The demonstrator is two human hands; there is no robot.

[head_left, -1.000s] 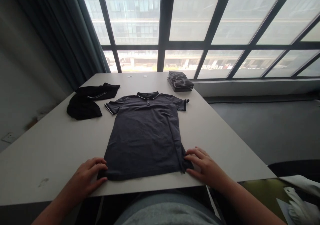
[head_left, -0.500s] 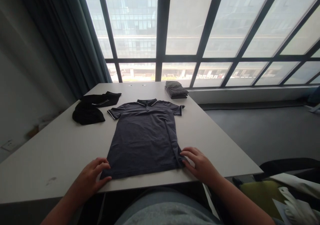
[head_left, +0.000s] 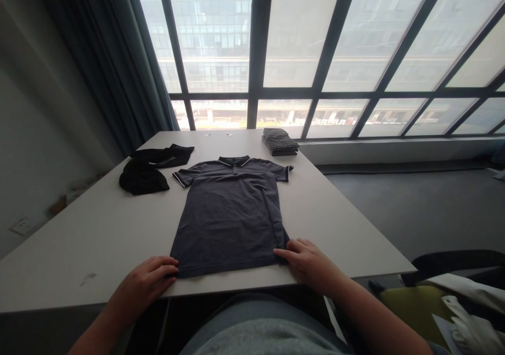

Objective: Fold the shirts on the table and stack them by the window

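A dark grey polo shirt [head_left: 229,218] lies spread front up, its collar pointing away from me and its hem near the table's front edge. White-edged trim runs along the collar and sleeve cuffs. At the hem's left corner, my left hand [head_left: 148,279] is closed on the fabric, fingers together and thumb mostly hidden. My right hand [head_left: 310,263] has the right hem corner; its index finger stretches over the cloth while the other fingers curl in. A lengthwise crease runs up the shirt's right side.
Crumpled black garments [head_left: 145,179] lie on the white table [head_left: 343,234] at the left. A folded stack of striped cloth [head_left: 279,142] sits at the far right corner. Windows and a dark curtain [head_left: 106,55] stand behind. An olive seat with items [head_left: 418,313] is at lower right.
My left fingers have closed together at the left hem corner. My right index finger has moved left onto the shirt. The whole view has shifted slightly.
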